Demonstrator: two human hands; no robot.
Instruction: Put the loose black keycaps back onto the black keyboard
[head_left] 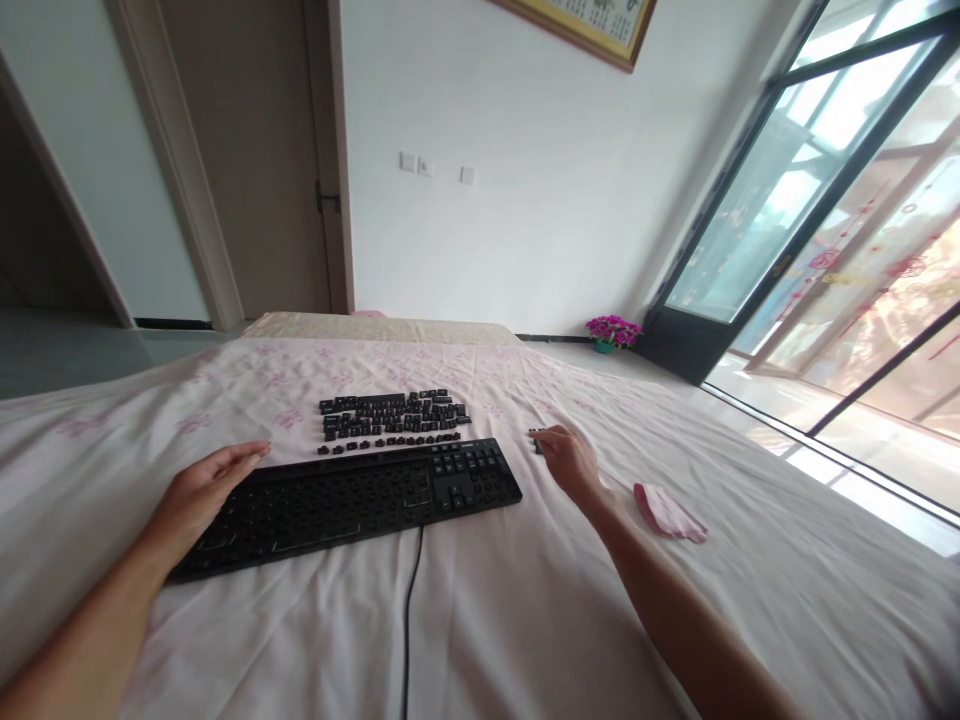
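Note:
A black keyboard [322, 505] lies at a slant on the bedsheet, most of its main section stripped of keycaps. Keycaps are still seated in the block at its right end. My left hand [214, 480] is over the keyboard's left end, fingers stretched out and nothing visible in them. Right of the keyboard, my right hand [566, 455] has its fingers drawn together at a small group of keycaps [538, 448]; what is between the fingertips is too small to make out. Loose black keycaps [394, 412] lie in rows behind the keyboard.
A black cable [411, 620] runs from the keyboard toward me. A folded pink cloth [670, 513] lies on the wrinkled bedsheet [517, 630] at right. Beyond the bed stand purple flowers in a pot [613, 333], a closed door [244, 150] and a glass door [757, 190].

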